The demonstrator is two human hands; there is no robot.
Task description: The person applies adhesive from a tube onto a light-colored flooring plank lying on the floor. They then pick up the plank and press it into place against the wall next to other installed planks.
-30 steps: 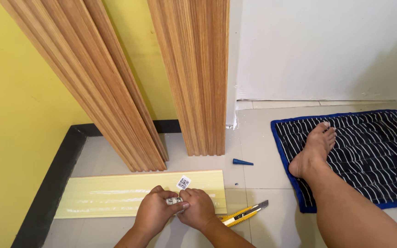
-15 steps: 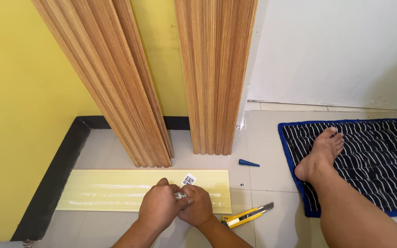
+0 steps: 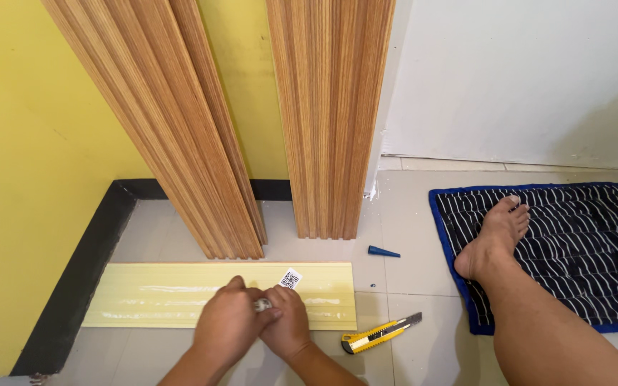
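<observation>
Pale metal showed between the two hands where they met: a small silvery object (image 3: 261,305), too small to identify, was pinched between them. The left hand (image 3: 229,327) was curled shut around it from the left, and the right hand (image 3: 287,325) was closed against it from the right, the fingers of both pressed together.

Both hands rested over the near edge of a long pale-yellow ribbed panel (image 3: 151,294) lying flat on the grey tiled floor (image 3: 409,286). A small white square sticker with a black pattern (image 3: 290,278) sat on the panel just beyond the hands. To the right, near the panel's corner, lay a yellow-and-black utility knife (image 3: 382,333). Farther off on the floor sat a small blue cone-shaped tip (image 3: 383,251).

Behind the panel, tall wood-grain slatted boards (image 3: 180,129) leaned against the yellow wall (image 3: 30,179). At right, a bare foot (image 3: 493,239) rested on a blue-edged, dark striped mat (image 3: 581,243).
</observation>
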